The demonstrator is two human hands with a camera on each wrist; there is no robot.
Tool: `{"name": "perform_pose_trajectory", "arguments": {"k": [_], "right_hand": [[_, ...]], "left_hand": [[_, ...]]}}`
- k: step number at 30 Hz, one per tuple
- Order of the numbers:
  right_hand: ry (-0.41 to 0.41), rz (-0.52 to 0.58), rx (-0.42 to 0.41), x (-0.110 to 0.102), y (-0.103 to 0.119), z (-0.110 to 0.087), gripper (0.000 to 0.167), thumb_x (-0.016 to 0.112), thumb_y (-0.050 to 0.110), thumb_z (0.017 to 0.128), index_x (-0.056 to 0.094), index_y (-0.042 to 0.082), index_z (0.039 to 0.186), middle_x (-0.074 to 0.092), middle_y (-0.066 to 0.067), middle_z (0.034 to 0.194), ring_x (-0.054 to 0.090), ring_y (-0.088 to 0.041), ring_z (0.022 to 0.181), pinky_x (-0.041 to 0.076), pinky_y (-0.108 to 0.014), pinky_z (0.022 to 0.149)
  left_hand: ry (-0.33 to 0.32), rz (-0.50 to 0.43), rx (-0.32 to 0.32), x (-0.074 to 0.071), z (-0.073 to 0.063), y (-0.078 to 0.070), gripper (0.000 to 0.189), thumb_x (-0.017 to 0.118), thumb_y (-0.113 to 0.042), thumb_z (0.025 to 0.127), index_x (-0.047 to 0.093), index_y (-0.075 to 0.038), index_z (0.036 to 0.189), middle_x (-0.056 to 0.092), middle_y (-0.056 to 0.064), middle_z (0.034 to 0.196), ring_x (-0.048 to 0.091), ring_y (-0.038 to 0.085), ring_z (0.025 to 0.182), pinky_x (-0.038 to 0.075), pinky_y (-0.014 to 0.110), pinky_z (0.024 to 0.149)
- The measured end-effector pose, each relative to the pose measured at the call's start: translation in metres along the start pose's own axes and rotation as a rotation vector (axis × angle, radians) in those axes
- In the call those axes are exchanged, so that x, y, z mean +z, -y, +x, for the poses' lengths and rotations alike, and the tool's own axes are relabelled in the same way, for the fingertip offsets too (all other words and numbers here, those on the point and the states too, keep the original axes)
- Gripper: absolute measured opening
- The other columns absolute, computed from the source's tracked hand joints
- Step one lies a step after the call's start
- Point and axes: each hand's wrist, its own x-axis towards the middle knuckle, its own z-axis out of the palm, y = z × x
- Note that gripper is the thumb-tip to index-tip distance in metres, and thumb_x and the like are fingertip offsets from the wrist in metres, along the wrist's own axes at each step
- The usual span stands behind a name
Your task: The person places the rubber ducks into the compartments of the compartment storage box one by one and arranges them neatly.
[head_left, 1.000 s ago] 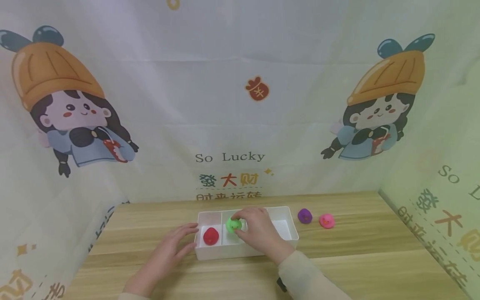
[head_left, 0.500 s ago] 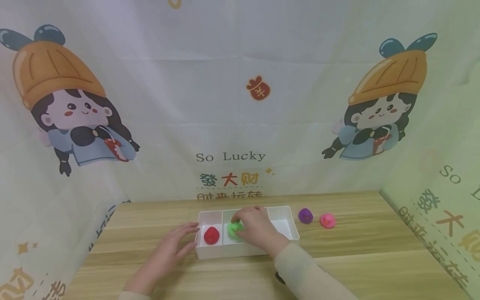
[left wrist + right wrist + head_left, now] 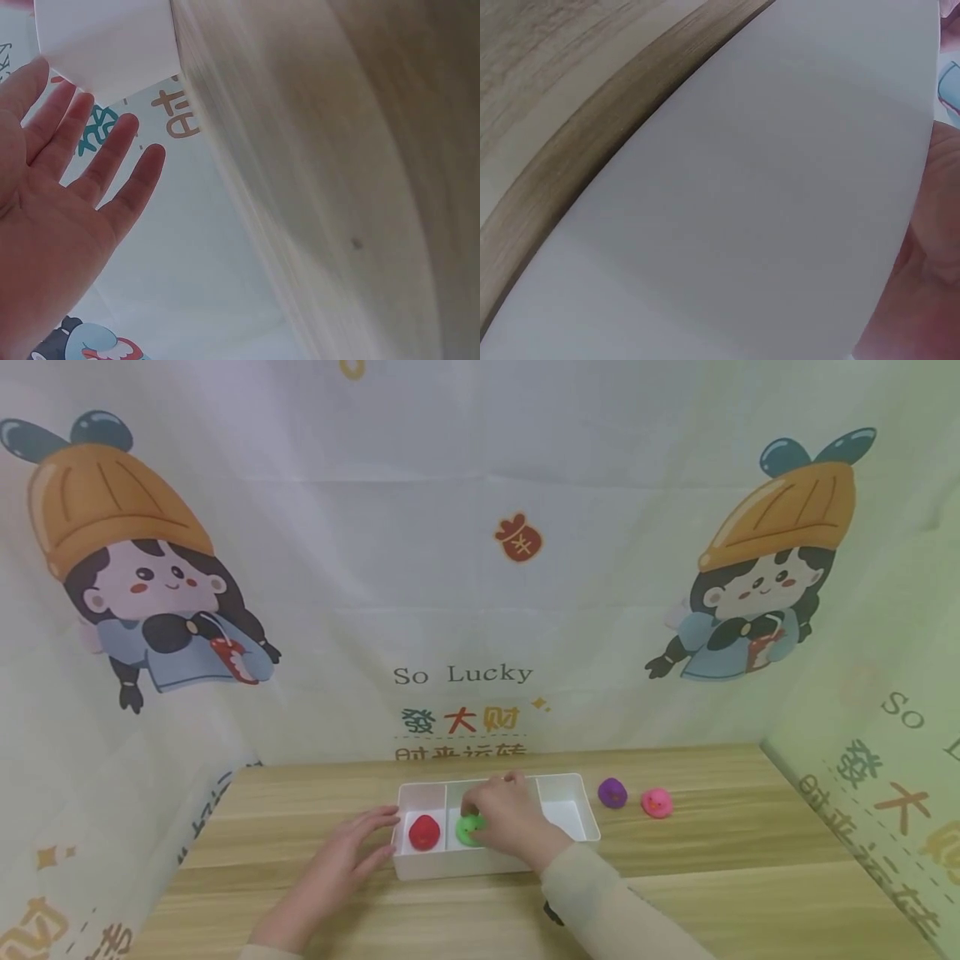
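A white divided box (image 3: 423, 866) stands on the table in the head view. My right hand (image 3: 516, 818) reaches down into its middle compartment, and thumb and fingers pinch a green toy duck (image 3: 467, 829) low inside. The hand covers part of that duck. In the left compartment sits a red toy duck (image 3: 424, 832). My left hand (image 3: 348, 847) is at the box's left end, fingertips at its rim. The left wrist view shows that hand (image 3: 64, 202) with spread, fairly straight fingers by the box wall (image 3: 109, 49). Box wall (image 3: 742, 187) hides most of the right hand (image 3: 930, 262) in the right wrist view.
To the right of the box, a purple toy duck (image 3: 612, 793) and a pink toy duck (image 3: 657, 803) lie on the wooden table (image 3: 720, 852). A printed cloth (image 3: 337, 610) hangs behind the table and along both sides.
My right hand has lowered the green duck from near the back of the middle compartment down into it. The left hand has stayed at the box's left end.
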Motion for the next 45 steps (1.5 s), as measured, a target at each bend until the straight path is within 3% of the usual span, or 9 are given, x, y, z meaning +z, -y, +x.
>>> {"name": "perform_pose_trajectory", "arguments": {"k": [4,9,16,21,26,30,34,45], "right_hand": [[0.004,0.018,0.008,-0.002,-0.002,0.001,0.027,0.088,0.021,0.08,0.077,0.022,0.104,0.075,0.01,0.096,0.064,-0.016,0.1,0.034,-0.062,0.119],[-0.001,0.076,0.011,-0.004,-0.006,0.001,0.041,0.089,0.02,0.08,0.074,0.023,0.117,0.076,0.007,0.116,0.066,-0.018,0.116,0.027,-0.063,0.123],[-0.122,0.156,0.005,-0.002,-0.013,-0.011,0.04,0.085,0.022,0.085,0.071,0.024,0.122,0.069,0.004,0.135,0.057,-0.021,0.135,0.026,-0.059,0.124],[-0.252,0.24,0.025,-0.004,-0.018,-0.029,0.038,0.084,0.021,0.085,0.071,0.023,0.121,0.07,0.002,0.134,0.06,-0.023,0.132,0.03,-0.059,0.119],[-0.356,0.258,0.037,-0.005,-0.025,-0.04,0.035,0.084,0.018,0.085,0.072,0.021,0.117,0.072,0.001,0.127,0.063,-0.025,0.126,0.033,-0.059,0.113],[-0.38,0.273,0.052,-0.004,-0.032,-0.047,0.032,0.083,0.015,0.085,0.072,0.019,0.114,0.073,-0.001,0.124,0.062,-0.028,0.127,0.038,-0.057,0.109],[-0.391,0.287,0.071,-0.004,-0.036,-0.053,0.031,0.083,0.014,0.085,0.072,0.017,0.113,0.072,-0.005,0.127,0.062,-0.032,0.128,0.043,-0.056,0.113],[-0.445,0.306,0.092,-0.007,-0.048,-0.07,0.03,0.084,0.01,0.084,0.073,0.015,0.112,0.071,-0.007,0.125,0.064,-0.032,0.124,0.053,-0.051,0.109]], "left_hand": [[0.01,-0.007,-0.009,-0.001,0.001,-0.002,0.042,0.071,-0.019,0.098,0.063,-0.01,0.139,0.055,0.007,0.154,0.048,0.038,0.144,0.038,0.062,0.119],[0.014,-0.01,0.005,0.0,0.002,-0.003,0.042,0.071,-0.018,0.098,0.063,-0.009,0.139,0.056,0.008,0.153,0.048,0.038,0.144,0.039,0.061,0.119],[-0.007,0.002,0.022,0.0,0.002,-0.002,0.042,0.072,-0.016,0.097,0.064,-0.008,0.137,0.057,0.009,0.152,0.051,0.038,0.142,0.04,0.062,0.118],[-0.006,0.004,0.018,0.0,0.0,-0.002,0.042,0.072,-0.017,0.097,0.063,-0.009,0.138,0.057,0.008,0.152,0.051,0.038,0.142,0.04,0.062,0.118],[-0.006,0.001,0.006,-0.001,0.001,-0.002,0.043,0.072,-0.017,0.097,0.063,-0.009,0.138,0.057,0.009,0.152,0.05,0.039,0.142,0.04,0.063,0.118],[0.003,0.004,-0.005,0.0,0.001,-0.001,0.043,0.072,-0.019,0.098,0.063,-0.009,0.138,0.056,0.009,0.153,0.049,0.038,0.143,0.039,0.062,0.118],[0.005,0.007,-0.003,0.001,0.001,0.0,0.043,0.071,-0.02,0.098,0.063,-0.009,0.138,0.056,0.008,0.153,0.049,0.038,0.143,0.039,0.062,0.118],[0.018,0.005,-0.035,0.0,0.002,-0.002,0.043,0.071,-0.021,0.099,0.063,-0.01,0.139,0.055,0.007,0.154,0.047,0.038,0.145,0.038,0.062,0.119]]}}
